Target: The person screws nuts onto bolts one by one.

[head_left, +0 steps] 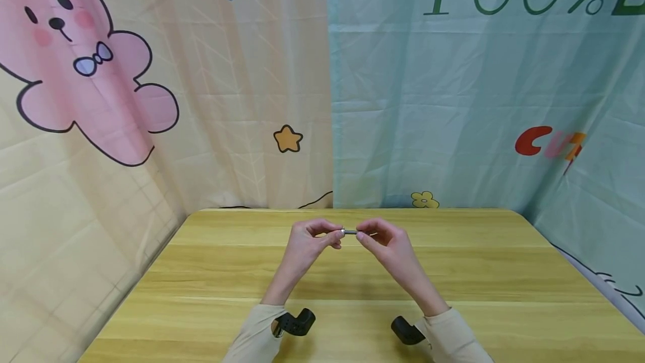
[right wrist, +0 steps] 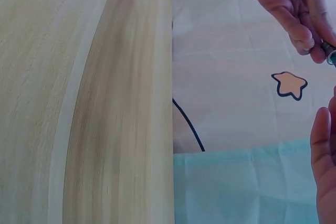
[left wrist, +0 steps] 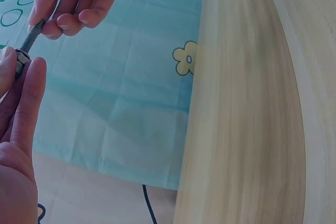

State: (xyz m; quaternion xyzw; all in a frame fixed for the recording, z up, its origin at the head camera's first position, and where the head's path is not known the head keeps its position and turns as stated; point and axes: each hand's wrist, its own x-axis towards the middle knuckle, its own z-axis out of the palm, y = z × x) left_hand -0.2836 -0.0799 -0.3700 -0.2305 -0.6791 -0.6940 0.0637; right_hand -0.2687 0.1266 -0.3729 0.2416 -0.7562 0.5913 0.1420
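Note:
Above the table, both hands meet at a small metal bolt (head_left: pixel 350 232) held roughly level between them. My left hand (head_left: pixel 307 242) pinches its thicker end between thumb and fingers. In the left wrist view, that end shows a hexagonal metal part (left wrist: pixel 22 59), and the threaded shank (left wrist: pixel 32 36) runs up to the other hand. My right hand (head_left: pixel 388 242) pinches the far tip of the shank with thumb and index finger, its other fingers loosely curled. At the edge of the right wrist view, a short piece of the bolt (right wrist: pixel 329 51) shows beside the left fingers.
A wooden table (head_left: pixel 353 284) with light grain lies under the hands. Printed curtains hang behind it, beige with a pink bear (head_left: pixel 90 71) on the left and blue-green (head_left: pixel 428 99) on the right. Black wrist devices (head_left: pixel 297 322) sit at both sleeve cuffs.

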